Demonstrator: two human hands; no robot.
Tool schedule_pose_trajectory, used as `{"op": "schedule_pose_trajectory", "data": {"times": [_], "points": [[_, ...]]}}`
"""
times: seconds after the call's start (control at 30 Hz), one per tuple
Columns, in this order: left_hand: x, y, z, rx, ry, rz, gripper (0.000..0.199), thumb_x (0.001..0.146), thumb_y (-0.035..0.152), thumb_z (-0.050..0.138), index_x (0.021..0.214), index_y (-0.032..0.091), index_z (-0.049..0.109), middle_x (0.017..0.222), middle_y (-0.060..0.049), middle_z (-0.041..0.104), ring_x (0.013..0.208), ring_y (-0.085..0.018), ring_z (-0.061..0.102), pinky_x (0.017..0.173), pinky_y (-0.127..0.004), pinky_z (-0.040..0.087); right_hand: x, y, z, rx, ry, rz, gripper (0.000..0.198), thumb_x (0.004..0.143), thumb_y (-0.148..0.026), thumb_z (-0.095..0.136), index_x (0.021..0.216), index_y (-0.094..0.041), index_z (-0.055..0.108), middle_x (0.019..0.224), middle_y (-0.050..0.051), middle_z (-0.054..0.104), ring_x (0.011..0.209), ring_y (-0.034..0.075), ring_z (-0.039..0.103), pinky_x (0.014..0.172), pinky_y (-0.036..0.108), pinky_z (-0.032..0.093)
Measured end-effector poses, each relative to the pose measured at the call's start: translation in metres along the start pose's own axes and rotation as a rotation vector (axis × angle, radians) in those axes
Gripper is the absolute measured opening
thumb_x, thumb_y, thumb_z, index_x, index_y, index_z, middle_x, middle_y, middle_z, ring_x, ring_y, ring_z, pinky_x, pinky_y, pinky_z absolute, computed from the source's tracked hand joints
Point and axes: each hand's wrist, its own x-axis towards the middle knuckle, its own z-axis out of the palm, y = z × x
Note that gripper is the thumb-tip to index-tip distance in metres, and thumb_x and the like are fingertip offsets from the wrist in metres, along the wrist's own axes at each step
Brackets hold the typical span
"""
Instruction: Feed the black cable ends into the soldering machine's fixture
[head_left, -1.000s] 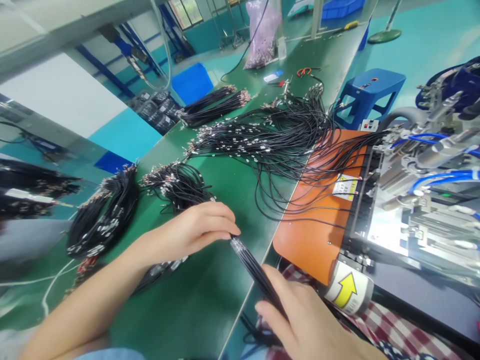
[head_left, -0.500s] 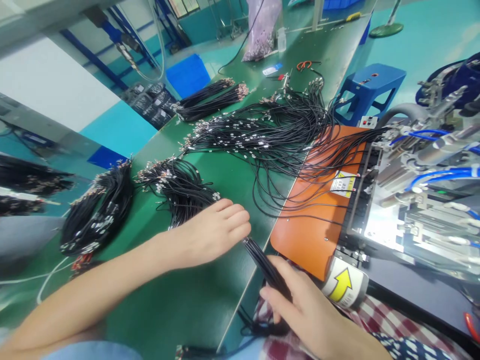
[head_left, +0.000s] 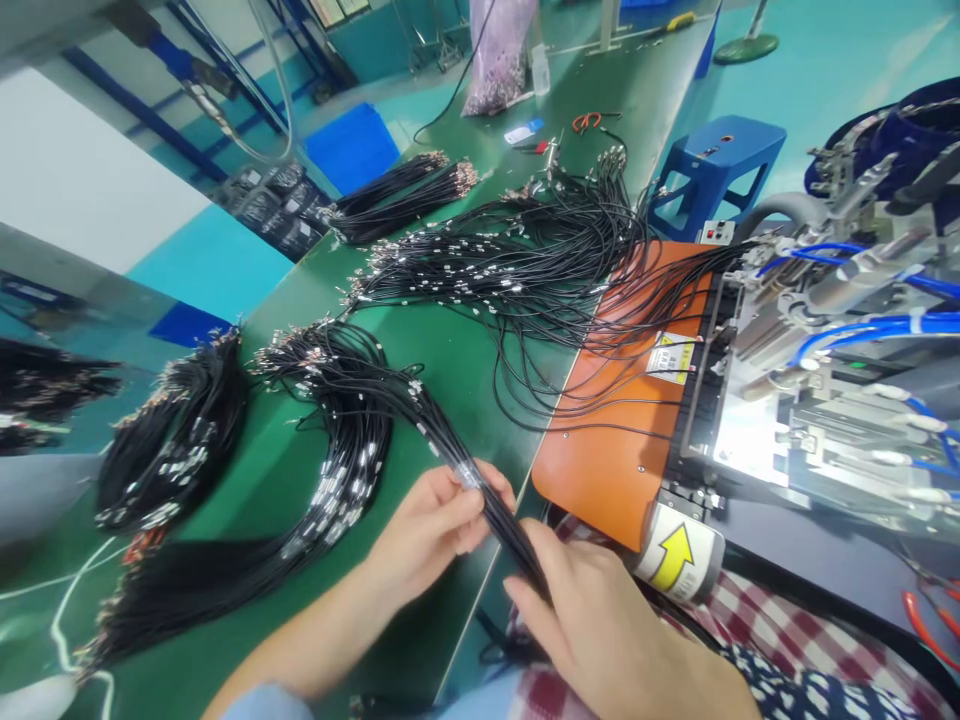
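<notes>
A bundle of black cables (head_left: pixel 446 432) slants from the table down toward my lap, with white tags gathered along it. My left hand (head_left: pixel 442 515) is closed around it where the tags cluster. Lower down, my right hand (head_left: pixel 577 610) wraps the same bundle, and its far fingers are hidden. The upper end of the bundle lies by a curved pile of black cables (head_left: pixel 356 450) with white tags and metal ends. Past my hands, loose black cables (head_left: pixel 480 265) spread over the table and run to a machine on the right.
An orange plate (head_left: pixel 592 460) juts from the machine (head_left: pixel 817 400) on the right, close to my right hand. More cable coils (head_left: pixel 176 440) lie on the green table (head_left: pixel 442 350) at left. A blue stool (head_left: pixel 720 165) stands behind the machine. Red-handled pliers (head_left: pixel 930 620) show at lower right.
My left hand has come down and turned over, from resting above the bundle's end to gripping the cables at the tags. The right hand still holds the bundle. The view has shifted slightly.
</notes>
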Motion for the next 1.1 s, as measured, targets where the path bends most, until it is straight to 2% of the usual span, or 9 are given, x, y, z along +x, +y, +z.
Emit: {"op": "schedule_pose_trajectory", "data": {"times": [0.1, 0.27, 0.37, 0.47, 0.57, 0.7, 0.87, 0.97, 1.1], "points": [[-0.006, 0.001, 0.002, -0.101, -0.069, 0.056, 0.025, 0.082, 0.034, 0.071, 0.099, 0.016, 0.069, 0.088, -0.008, 0.069, 0.046, -0.002, 0.044, 0.042, -0.016, 0.027, 0.001, 0.005, -0.008, -0.015, 0.042, -0.131, 0.017, 0.091, -0.031, 0.058, 0.101, -0.018, 0.060, 0.081, 0.005, 0.070, 0.071, 0.023, 0.066, 0.062, 0.031, 0.043], [-0.005, -0.002, 0.000, -0.112, -0.163, 0.132, 0.029, 0.084, 0.032, 0.069, 0.110, 0.019, 0.068, 0.092, -0.008, 0.070, 0.047, -0.004, 0.051, 0.041, -0.016, 0.032, 0.010, 0.010, -0.029, 0.059, 0.284, -0.208, 0.021, 0.098, -0.032, 0.043, 0.101, -0.021, 0.060, 0.089, 0.005, 0.068, 0.076, 0.019, 0.064, 0.068, 0.031, 0.043], [0.004, -0.010, 0.001, -0.130, -0.147, 0.113, 0.036, 0.078, 0.035, 0.074, 0.110, 0.019, 0.068, 0.091, -0.008, 0.070, 0.044, -0.005, 0.051, 0.040, -0.018, 0.033, 0.015, 0.003, -0.033, 0.126, 0.233, -0.133, 0.019, 0.092, -0.040, 0.055, 0.099, -0.022, 0.059, 0.088, 0.004, 0.068, 0.078, 0.020, 0.065, 0.067, 0.029, 0.044], [0.017, -0.018, 0.004, -0.083, -0.024, 0.090, 0.034, 0.071, 0.036, 0.080, 0.094, 0.014, 0.069, 0.074, -0.004, 0.066, 0.041, -0.004, 0.044, 0.041, -0.019, 0.030, 0.016, 0.000, -0.025, 0.073, 0.149, 0.035, 0.036, 0.077, -0.048, 0.071, 0.095, -0.021, 0.057, 0.075, 0.002, 0.066, 0.065, 0.021, 0.064, 0.056, 0.028, 0.039], [0.030, -0.023, 0.007, 0.023, 0.061, 0.077, 0.032, 0.071, 0.035, 0.080, 0.088, 0.011, 0.067, 0.055, 0.003, 0.054, 0.042, -0.003, 0.037, 0.043, -0.018, 0.024, 0.016, 0.007, -0.013, 0.083, 0.176, 0.131, 0.024, 0.089, -0.041, 0.056, 0.096, -0.018, 0.054, 0.070, 0.003, 0.062, 0.061, 0.020, 0.062, 0.054, 0.028, 0.036], [0.043, -0.030, 0.008, 0.114, 0.051, 0.037, 0.030, 0.080, 0.040, 0.072, 0.083, 0.011, 0.064, 0.051, 0.003, 0.053, 0.043, -0.005, 0.039, 0.045, -0.019, 0.025, 0.023, 0.026, 0.003, 0.660, 0.144, 0.156, 0.030, 0.099, -0.046, 0.036, 0.092, -0.019, 0.047, 0.060, -0.006, 0.048, 0.048, 0.011, 0.049, 0.051, 0.024, 0.038], [0.054, -0.039, 0.004, -0.063, 0.048, 0.006, 0.032, 0.077, 0.041, 0.075, 0.078, 0.010, 0.065, 0.058, -0.002, 0.060, 0.045, -0.005, 0.045, 0.046, -0.019, 0.033, 0.034, 0.043, 0.020, 1.395, 0.120, 0.168, 0.035, 0.092, -0.052, 0.051, 0.091, -0.017, 0.049, 0.054, -0.011, 0.038, 0.037, 0.003, 0.027, 0.042, 0.020, 0.020], [0.058, -0.041, 0.002, -0.046, 0.098, 0.033, 0.031, 0.076, 0.039, 0.075, 0.074, 0.009, 0.066, 0.054, -0.003, 0.061, 0.041, -0.006, 0.046, 0.041, -0.018, 0.032, 0.036, 0.044, 0.027, 1.590, 0.090, 0.151, 0.033, 0.091, -0.050, 0.055, 0.090, -0.017, 0.050, 0.053, -0.011, 0.036, 0.036, 0.003, 0.023, 0.044, 0.021, 0.019], [0.056, -0.039, 0.001, -0.014, 0.125, 0.068, 0.032, 0.075, 0.039, 0.076, 0.068, 0.010, 0.066, 0.054, -0.004, 0.064, 0.042, -0.009, 0.054, 0.039, -0.019, 0.035, 0.035, 0.042, 0.032, 1.658, 0.072, 0.114, 0.031, 0.091, -0.048, 0.055, 0.091, -0.018, 0.051, 0.050, -0.012, 0.034, 0.035, 0.002, 0.019, 0.043, 0.021, 0.017]]}}
